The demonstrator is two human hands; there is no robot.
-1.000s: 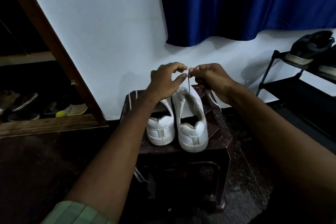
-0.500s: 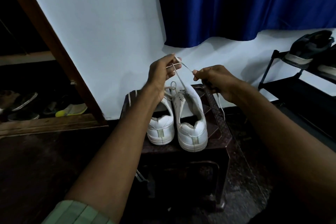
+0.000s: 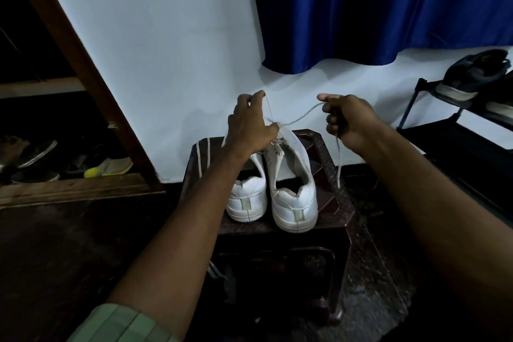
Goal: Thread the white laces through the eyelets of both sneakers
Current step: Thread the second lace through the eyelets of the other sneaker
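Two white sneakers stand heels toward me on a dark brown stool (image 3: 331,203): the left sneaker (image 3: 245,198) and the right sneaker (image 3: 293,189). A white lace (image 3: 301,116) rises from the right sneaker's eyelets. My left hand (image 3: 249,126) pinches one part of the lace above the sneaker's tongue. My right hand (image 3: 347,121) grips the other part, drawn out to the right, and its loose end (image 3: 338,158) hangs down past the stool's right edge. A second white lace (image 3: 201,155) lies on the stool's left side.
A white wall stands right behind the stool, with a blue curtain (image 3: 374,8) above. A black shoe rack (image 3: 455,130) with dark shoes is at the right. A wooden frame and low shelf with several shoes (image 3: 69,164) sit at the left. Dark floor surrounds the stool.
My hands were pinched together over the right sneaker; they have moved apart. The right hand drew the lace out to the right, and the left hand keeps its hold above the tongue.
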